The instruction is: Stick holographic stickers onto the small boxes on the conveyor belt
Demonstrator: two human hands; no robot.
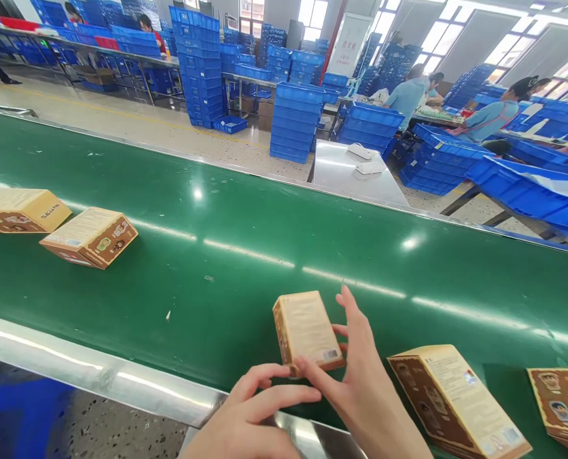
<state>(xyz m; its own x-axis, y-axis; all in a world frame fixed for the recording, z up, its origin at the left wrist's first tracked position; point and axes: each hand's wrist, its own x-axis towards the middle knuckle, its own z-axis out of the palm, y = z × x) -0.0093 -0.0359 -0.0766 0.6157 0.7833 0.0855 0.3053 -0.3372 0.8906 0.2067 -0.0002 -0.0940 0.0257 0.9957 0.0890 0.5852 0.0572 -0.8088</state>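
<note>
A small cream and brown cardboard box [307,325] rests on the green conveyor belt, its printed cream face and barcode turned up. My right hand [364,370] is around its near right end, with the thumb at the near edge, lower fingers against the right side and the index finger raised. My left hand [259,414] reaches in from below with stretched, parted fingers. Its index fingertip touches the box's near left corner, close to my right thumb. Part of the near edge is hidden by my fingers.
Similar boxes lie on the belt [245,217]: a brown box [470,401] and another box [561,401] at right, two boxes at left. A metal rail [159,392] edges the belt. Beyond stand stacked blue crates [293,121], a metal table [350,172] and seated people.
</note>
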